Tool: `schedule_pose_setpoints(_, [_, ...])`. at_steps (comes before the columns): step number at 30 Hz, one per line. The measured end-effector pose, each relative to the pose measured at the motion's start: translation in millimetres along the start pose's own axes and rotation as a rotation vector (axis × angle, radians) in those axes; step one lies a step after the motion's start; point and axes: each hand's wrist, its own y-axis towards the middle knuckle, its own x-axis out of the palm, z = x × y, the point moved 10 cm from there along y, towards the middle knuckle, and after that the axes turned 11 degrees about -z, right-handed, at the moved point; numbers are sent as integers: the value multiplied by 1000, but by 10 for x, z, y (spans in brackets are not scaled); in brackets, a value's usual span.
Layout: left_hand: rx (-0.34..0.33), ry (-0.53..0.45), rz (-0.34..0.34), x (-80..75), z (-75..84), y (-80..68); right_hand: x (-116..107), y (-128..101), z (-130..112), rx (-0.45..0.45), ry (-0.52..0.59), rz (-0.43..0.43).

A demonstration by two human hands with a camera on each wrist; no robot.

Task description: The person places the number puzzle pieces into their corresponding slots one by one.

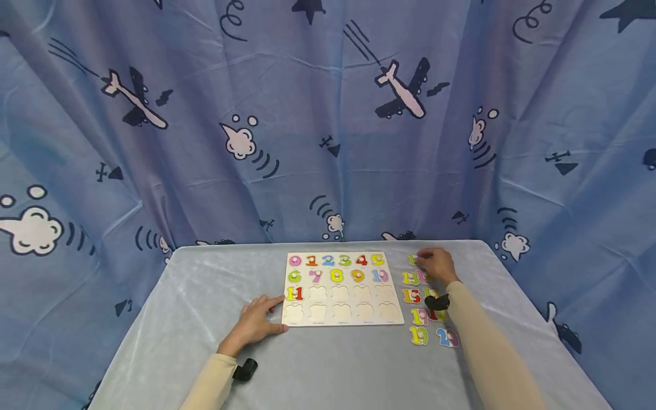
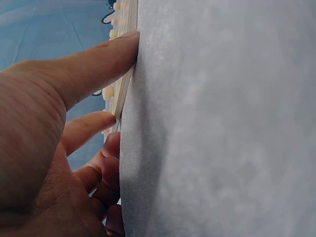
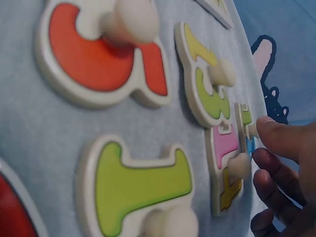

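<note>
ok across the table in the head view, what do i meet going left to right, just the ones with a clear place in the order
Left grip, number puzzle board, 19 piece, 20 piece.

A blue curtain (image 1: 287,188) fills the whole background, hanging in loose vertical folds that shade toward purple in the middle. It is printed with pale pink airplanes (image 1: 402,91) with dark wings, white puffs of cloud (image 1: 36,230), dark stars (image 1: 309,8) and thin curly lines (image 1: 233,21). In front stands a table (image 1: 205,290) with a pale grey top, its far edge near the curtain and its far corners rounded. The light is soft, with faint shadows on the tabletop.
</note>
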Motion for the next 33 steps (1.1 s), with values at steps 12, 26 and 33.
schedule_pose_setpoints(12, [-5,5,-3,32,2,-8,19,51,73,33,-1,0])
schedule_pose_setpoints(26, [-8,10,8,-31,-13,15,30,-176,-338,-118,-69,111])
schedule_pose_setpoints(33, [-7,3,-4,-2,-6,21,220,-510,-725,-257,-68,147])
